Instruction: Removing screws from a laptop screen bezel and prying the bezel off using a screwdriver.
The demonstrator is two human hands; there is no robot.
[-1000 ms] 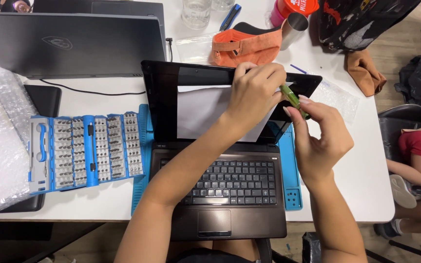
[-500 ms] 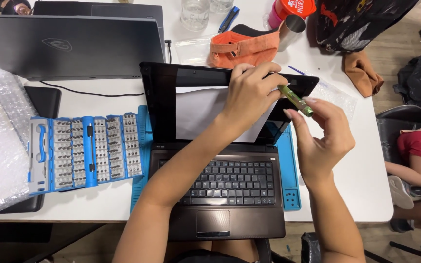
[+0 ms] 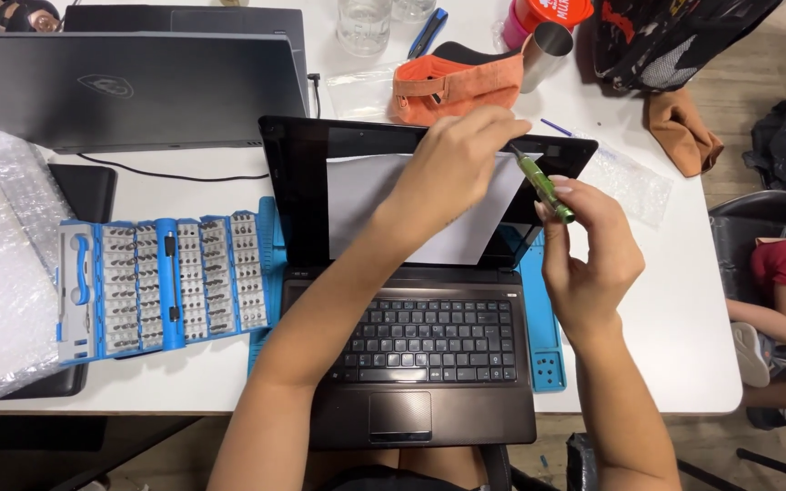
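Now shifted little from half second ago: screwdriver (image 3: 543,186) tilted slightly lower, tip kept at far right corner of laptop (image 3: 429,364) screen bezel. Work at that corner ongoing. Left hand (image 3: 457,159) reached across white sheet (image 3: 366,195), fingertips pinching near tip. Right hand (image 3: 589,255) raised, fingers pinched round green handle. Bit case (image 3: 161,282) left on worktop (image 3: 684,309).

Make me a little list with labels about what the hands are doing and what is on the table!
Left hand: on the top edge of the open laptop, at the tip of the screwdriver
Right hand: holds the green screwdriver, tilted
Screen: a white sheet of paper lies over it
Under the laptop: a blue mat
Left of it: a blue case of screwdriver bits, open
Behind: an orange cap and a closed dark laptop
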